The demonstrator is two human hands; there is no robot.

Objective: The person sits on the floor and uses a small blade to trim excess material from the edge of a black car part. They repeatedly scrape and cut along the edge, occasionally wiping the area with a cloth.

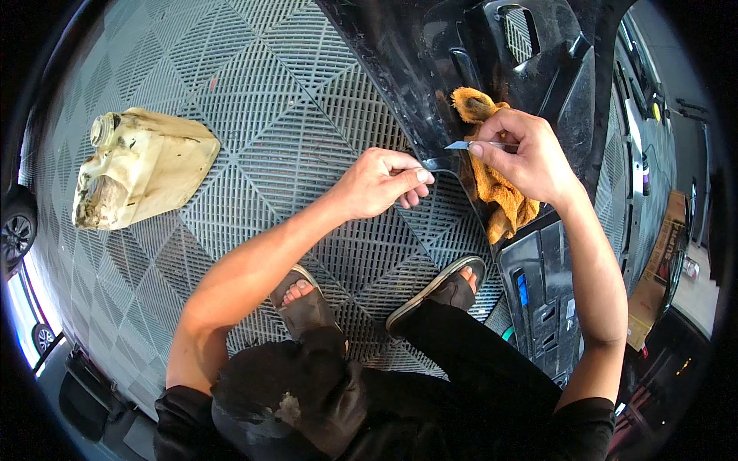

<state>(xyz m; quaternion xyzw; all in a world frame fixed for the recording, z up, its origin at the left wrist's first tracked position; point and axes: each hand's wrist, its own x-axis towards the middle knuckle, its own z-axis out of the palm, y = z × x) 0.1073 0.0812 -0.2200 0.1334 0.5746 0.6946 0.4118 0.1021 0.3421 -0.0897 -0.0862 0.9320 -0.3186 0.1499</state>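
Note:
A slim craft knife with a silver blade [459, 145] is pinched between the thumb and fingers of my right hand [519, 150]. Its tip points left, over the edge of a large black plastic panel [430, 84]. Below that hand, a crumpled orange-yellow cloth [496, 192] lies on the panel. My left hand [384, 184] is closed in a pinch close to the panel's edge, just left of the blade. A thin shiny strip [442, 164] shows by its fingertips; whether the fingers grip it, I cannot make out.
A stained, yellowish plastic jerry can [165, 157] lies on the grey grated floor tiles [269, 100] at the left. Another black panel [538, 292] is below the cloth. A cardboard box [657, 276] stands at the far right. My sandalled feet are on the tiles.

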